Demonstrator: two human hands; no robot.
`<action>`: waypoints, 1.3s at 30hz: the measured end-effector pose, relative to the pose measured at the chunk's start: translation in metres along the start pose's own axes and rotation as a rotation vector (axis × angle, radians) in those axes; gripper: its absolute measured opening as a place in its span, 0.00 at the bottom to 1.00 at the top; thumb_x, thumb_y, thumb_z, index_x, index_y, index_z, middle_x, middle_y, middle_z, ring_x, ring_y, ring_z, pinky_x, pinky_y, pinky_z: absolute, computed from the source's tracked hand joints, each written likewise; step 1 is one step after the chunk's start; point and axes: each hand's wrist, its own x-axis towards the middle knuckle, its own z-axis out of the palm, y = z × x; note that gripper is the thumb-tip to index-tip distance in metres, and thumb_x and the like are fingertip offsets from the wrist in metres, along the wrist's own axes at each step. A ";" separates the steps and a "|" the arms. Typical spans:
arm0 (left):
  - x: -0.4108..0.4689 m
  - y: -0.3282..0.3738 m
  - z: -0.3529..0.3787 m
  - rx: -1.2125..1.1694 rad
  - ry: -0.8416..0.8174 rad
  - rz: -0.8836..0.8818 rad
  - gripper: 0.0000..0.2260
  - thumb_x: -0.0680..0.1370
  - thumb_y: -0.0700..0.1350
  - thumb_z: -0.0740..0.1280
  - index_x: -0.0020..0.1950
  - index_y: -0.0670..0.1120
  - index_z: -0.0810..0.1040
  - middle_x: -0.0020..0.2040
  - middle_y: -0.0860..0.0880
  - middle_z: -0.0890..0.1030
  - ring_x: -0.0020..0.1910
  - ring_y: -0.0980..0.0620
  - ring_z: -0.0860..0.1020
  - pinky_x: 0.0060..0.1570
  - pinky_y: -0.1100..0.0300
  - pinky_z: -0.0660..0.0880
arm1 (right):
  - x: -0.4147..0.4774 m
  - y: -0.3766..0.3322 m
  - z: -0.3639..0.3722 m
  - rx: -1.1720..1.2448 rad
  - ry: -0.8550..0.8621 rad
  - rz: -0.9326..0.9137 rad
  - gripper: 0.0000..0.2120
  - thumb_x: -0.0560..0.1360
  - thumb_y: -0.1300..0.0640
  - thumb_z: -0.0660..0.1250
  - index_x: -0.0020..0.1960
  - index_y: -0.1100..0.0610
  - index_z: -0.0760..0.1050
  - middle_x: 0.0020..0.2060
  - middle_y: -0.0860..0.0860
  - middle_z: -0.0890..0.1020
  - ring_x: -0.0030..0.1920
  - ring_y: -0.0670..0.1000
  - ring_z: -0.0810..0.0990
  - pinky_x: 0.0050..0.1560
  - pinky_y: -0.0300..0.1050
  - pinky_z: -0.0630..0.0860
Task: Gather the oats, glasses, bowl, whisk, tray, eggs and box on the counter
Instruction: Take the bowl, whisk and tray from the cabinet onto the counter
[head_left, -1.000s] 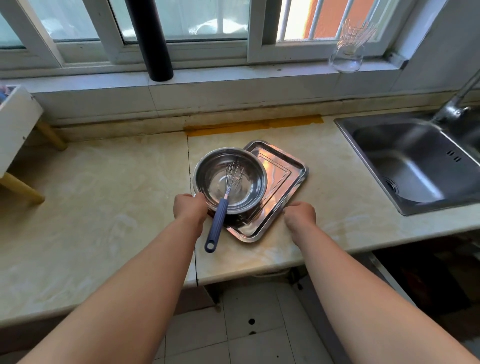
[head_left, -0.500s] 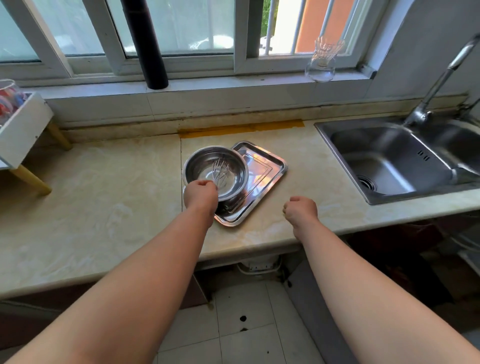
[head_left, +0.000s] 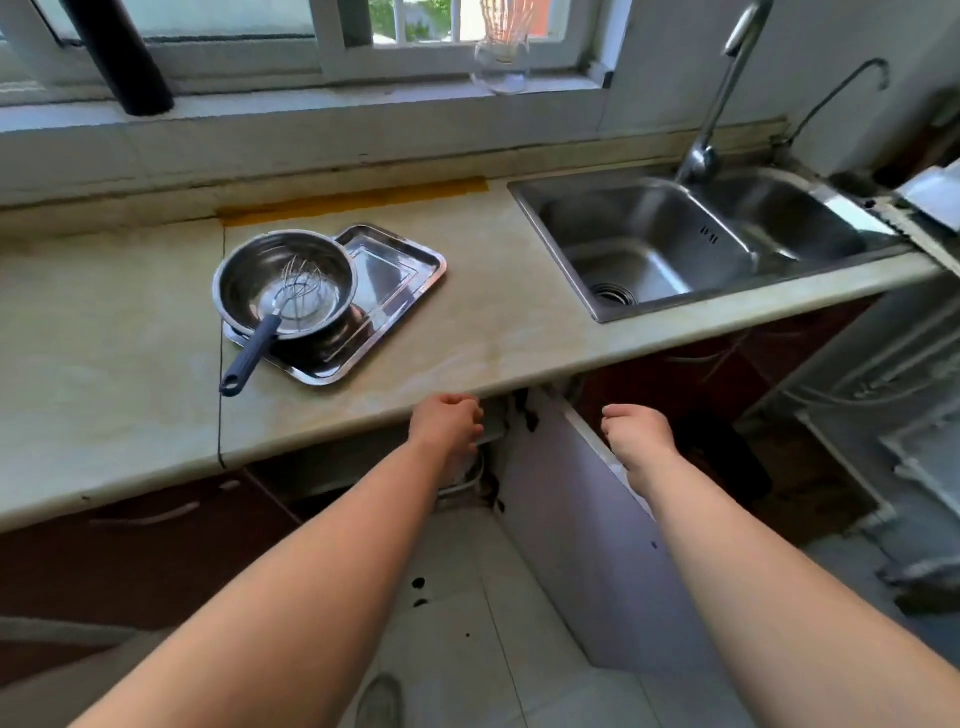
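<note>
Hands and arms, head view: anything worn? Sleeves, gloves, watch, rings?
Nothing worn that shows: the left forearm and right forearm are bare to the frame edge, no sleeves. The left hand and right hand are ungloved; no watch, band or ring visible.

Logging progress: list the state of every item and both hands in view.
Round steel bowl: upright on the tray.
Blue-handled wire whisk: leaning in bowl.
Rectangular steel tray: flat on beige marble counter.
Left hand: fingers curled, empty.
Right hand: fingers curled, empty.
</note>
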 end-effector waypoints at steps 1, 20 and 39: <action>-0.002 -0.010 0.010 0.011 -0.013 -0.010 0.09 0.80 0.39 0.59 0.42 0.48 0.75 0.39 0.48 0.77 0.34 0.52 0.74 0.32 0.61 0.69 | 0.002 0.011 -0.011 0.009 0.003 0.019 0.17 0.73 0.69 0.61 0.60 0.60 0.79 0.58 0.57 0.81 0.59 0.58 0.79 0.57 0.45 0.74; -0.060 -0.176 0.154 0.212 -0.249 -0.239 0.12 0.80 0.42 0.62 0.63 0.48 0.75 0.48 0.47 0.75 0.38 0.54 0.71 0.33 0.63 0.65 | 0.000 0.163 -0.101 -0.014 -0.191 0.192 0.07 0.59 0.62 0.59 0.35 0.54 0.71 0.32 0.55 0.66 0.37 0.52 0.61 0.34 0.44 0.56; -0.081 -0.244 0.058 0.106 -0.195 -0.382 0.15 0.79 0.44 0.61 0.65 0.50 0.77 0.57 0.47 0.81 0.54 0.50 0.77 0.54 0.54 0.74 | -0.063 0.173 -0.009 -0.133 -0.440 0.165 0.23 0.71 0.73 0.52 0.47 0.58 0.83 0.54 0.58 0.84 0.57 0.58 0.81 0.53 0.44 0.75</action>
